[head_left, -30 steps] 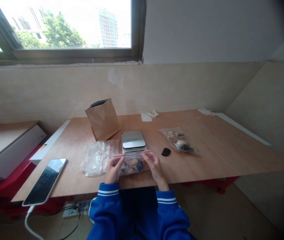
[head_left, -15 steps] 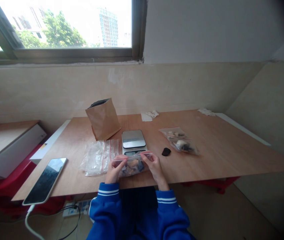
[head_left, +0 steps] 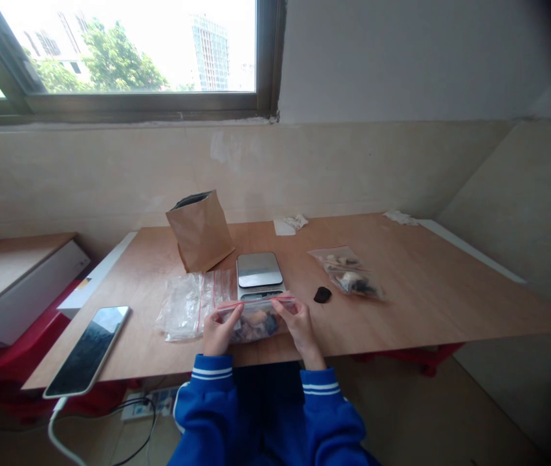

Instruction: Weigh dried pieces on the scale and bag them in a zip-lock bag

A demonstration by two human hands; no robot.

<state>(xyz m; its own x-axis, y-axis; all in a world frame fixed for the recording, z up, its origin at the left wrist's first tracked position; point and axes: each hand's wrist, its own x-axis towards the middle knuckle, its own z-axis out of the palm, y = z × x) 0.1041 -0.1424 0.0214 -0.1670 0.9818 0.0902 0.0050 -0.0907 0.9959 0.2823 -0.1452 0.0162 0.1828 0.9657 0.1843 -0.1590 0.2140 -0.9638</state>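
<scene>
Both my hands hold a clear zip bag (head_left: 256, 322) of brown and dark pieces, low over the table's front edge. My left hand (head_left: 220, 330) grips its left end, and my right hand (head_left: 299, 325) grips its right end, with fingers near the red-striped zip. Just behind the bag stands a silver kitchen scale (head_left: 259, 272). A crumpled clear zip bag (head_left: 189, 306) lies beside my left hand. Further right are a second filled zip bag (head_left: 347, 274) and a dark piece (head_left: 323, 295).
A brown paper bag (head_left: 200, 232) stands behind the scale on the wooden table (head_left: 425, 304). A smartphone (head_left: 86, 351) lies at the left edge with its cable running down. Tissues (head_left: 291, 224) lie at the back, near the wall.
The bag's zip edge has gone from tilted to nearly level, and the bag sits slightly lower. My hands still hold it.
</scene>
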